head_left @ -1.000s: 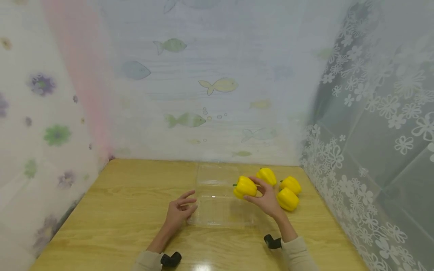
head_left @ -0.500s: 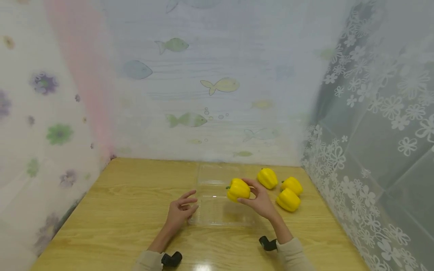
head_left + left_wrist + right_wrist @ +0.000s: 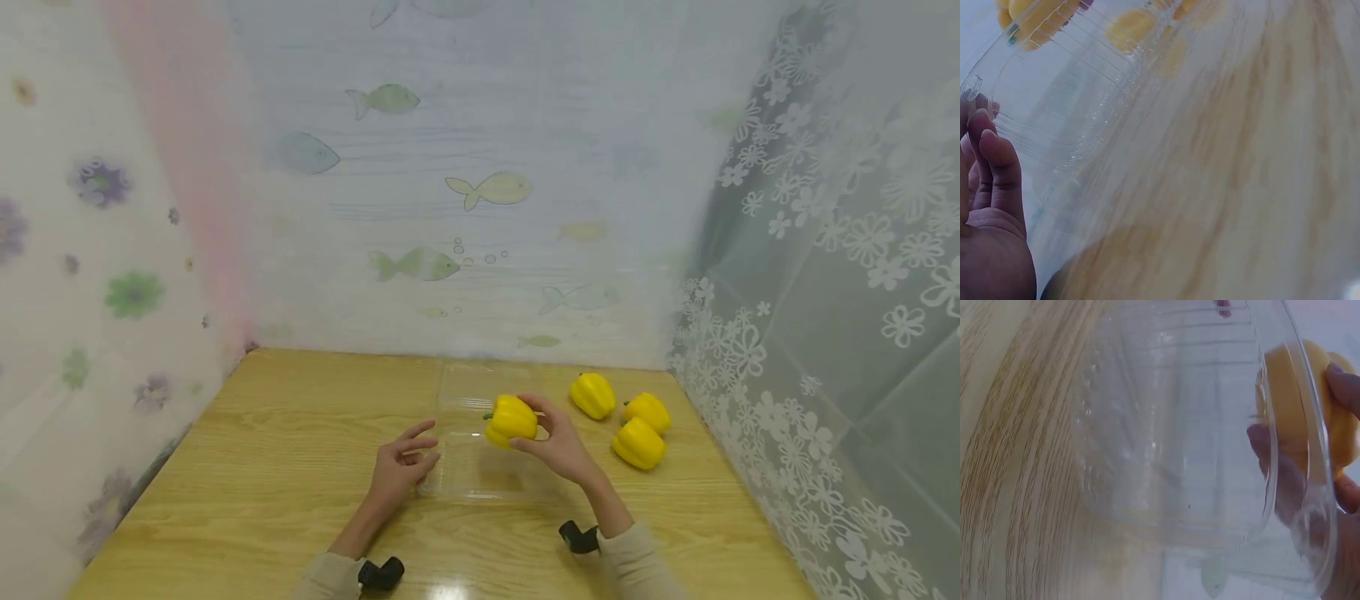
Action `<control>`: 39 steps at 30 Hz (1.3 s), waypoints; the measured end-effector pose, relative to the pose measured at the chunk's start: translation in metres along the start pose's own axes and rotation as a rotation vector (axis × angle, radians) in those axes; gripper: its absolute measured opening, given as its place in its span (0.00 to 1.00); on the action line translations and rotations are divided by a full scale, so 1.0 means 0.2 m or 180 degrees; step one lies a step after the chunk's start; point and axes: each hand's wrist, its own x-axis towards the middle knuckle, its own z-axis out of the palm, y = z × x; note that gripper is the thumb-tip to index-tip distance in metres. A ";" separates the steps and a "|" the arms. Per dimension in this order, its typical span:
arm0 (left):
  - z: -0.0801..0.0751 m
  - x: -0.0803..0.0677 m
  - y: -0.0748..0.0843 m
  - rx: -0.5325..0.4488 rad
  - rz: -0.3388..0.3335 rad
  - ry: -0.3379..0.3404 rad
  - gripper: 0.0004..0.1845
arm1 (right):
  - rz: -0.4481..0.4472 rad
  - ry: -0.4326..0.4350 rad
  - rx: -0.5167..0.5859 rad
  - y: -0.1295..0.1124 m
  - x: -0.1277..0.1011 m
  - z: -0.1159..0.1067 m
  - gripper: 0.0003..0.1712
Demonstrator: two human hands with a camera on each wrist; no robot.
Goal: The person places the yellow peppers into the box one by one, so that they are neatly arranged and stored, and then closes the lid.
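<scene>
The yellow pepper (image 3: 511, 419) hangs above the clear tray (image 3: 480, 475), grasped in the right hand's (image 3: 558, 446) fingers; placing seems underway, calling for lowering it inside while the left hand's (image 3: 396, 469) relaxed fingers steady the rim

Bright, even light; glare on the table (image 3: 450, 590) (wrist views blurred, distorted).

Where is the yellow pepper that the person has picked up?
In the head view the held yellow pepper sits in the right hand, above the clear plastic container at the table's middle, left of three more peppers lying on the wood.
</scene>
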 end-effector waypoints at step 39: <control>0.00 0.01 -0.01 -0.0016 -0.0056 0.0035 0.17 | 0.0137 -0.0168 -0.0066 0.05 0.06 0.20 0.40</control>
